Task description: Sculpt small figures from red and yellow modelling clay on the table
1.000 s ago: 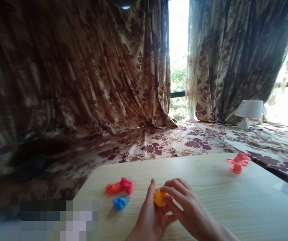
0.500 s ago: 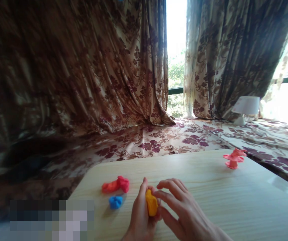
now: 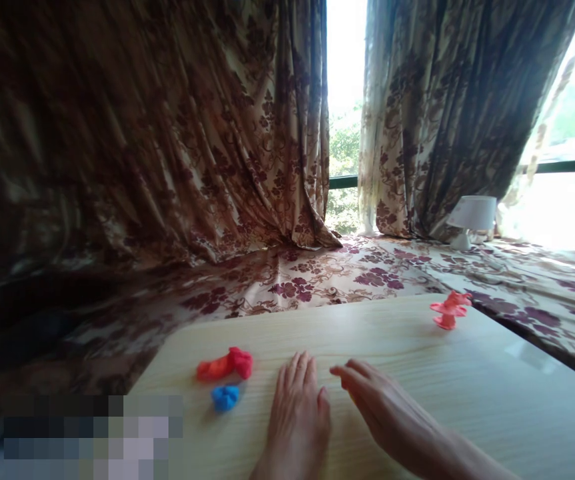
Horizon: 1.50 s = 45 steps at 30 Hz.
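My left hand point(image 3: 297, 410) lies palm down on the pale wooden table point(image 3: 397, 347), its fingers stretched out flat. Beside it on the right, my right hand point(image 3: 367, 393) is turned with its back toward me and its fingers curled inward. A sliver of yellow modelling clay point(image 3: 352, 398) shows at the underside of the right hand; the rest of the lump is hidden. Left of my hands sit a lump of blue modelling clay point(image 3: 225, 398) and, just behind it, a red and orange piece of clay point(image 3: 225, 365).
A coral-pink clay figure point(image 3: 450, 311) stands near the table's far right corner. Beyond the table edge spreads a flowered cloth point(image 3: 337, 273) with a small white lamp point(image 3: 472, 213) on it. Patterned curtains point(image 3: 247, 133) hang at the window.
My left hand has let go of the yellow clay and turned palm down onto the table. The right hand has drawn slightly right, with the yellow clay now mostly hidden. The view has shifted slightly.
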Available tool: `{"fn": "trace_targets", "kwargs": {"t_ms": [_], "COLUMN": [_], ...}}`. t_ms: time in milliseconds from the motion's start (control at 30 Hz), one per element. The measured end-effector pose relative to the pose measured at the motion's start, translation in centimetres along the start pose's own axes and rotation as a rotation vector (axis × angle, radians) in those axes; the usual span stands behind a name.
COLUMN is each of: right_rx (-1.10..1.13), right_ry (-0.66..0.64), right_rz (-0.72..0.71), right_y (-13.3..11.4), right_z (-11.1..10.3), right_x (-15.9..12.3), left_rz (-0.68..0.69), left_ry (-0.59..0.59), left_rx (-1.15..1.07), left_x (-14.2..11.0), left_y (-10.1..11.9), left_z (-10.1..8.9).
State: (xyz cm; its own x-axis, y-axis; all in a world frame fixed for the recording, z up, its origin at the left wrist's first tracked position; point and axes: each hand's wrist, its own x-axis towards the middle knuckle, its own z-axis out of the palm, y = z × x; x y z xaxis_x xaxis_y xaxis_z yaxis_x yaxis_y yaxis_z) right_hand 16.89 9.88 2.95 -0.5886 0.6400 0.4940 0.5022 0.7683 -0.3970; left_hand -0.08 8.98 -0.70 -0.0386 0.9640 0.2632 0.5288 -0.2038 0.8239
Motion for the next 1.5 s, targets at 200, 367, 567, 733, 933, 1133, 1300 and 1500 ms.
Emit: {"fn": "trace_targets", "kwargs": {"t_ms": [200,367,567,733,933,1133,1300,1500], "right_rx": [-0.262,-0.41,-0.391,-0.465,-0.417,-0.345,-0.359,-0.266], "right_ry": [-0.079,-0.023,-0.039,-0.153,-0.258,-0.269,-0.191,-0.249], "right_rz": [-0.165,0.143,-0.235,0.136,0.087,0.008,0.26,-0.048], "right_y": [0.0,2.9,1.5,1.3,1.6,-0.2,1.5,1.3], "right_z": [0.2,0.2,1.5,1.2,-0.5,1.5,-0.6,0.5], "right_x": [-2.2,-1.1,-5.2,-1.8,-4.4,-2.4,-3.1,-6.8], "left_rz": [0.04,0.037,0.052,0.01,0.02,0.033,0.064,0.064], "left_ry": [-0.058,-0.06,-0.098,-0.153,-0.164,-0.176,-0.141,-0.141], "left_rx": [0.256,0.295,0.401,0.638,0.755,0.788,0.808,0.8], "left_x": [-0.2,-0.2,-0.3,-0.1,0.0,-0.2,-0.2,-0.3], "left_y": [0.2,0.3,0.2,0.7,0.8,0.6,0.4,0.2], "left_z": [0.6,0.6,0.5,0.5,0.6,0.5,0.6,0.8]}}
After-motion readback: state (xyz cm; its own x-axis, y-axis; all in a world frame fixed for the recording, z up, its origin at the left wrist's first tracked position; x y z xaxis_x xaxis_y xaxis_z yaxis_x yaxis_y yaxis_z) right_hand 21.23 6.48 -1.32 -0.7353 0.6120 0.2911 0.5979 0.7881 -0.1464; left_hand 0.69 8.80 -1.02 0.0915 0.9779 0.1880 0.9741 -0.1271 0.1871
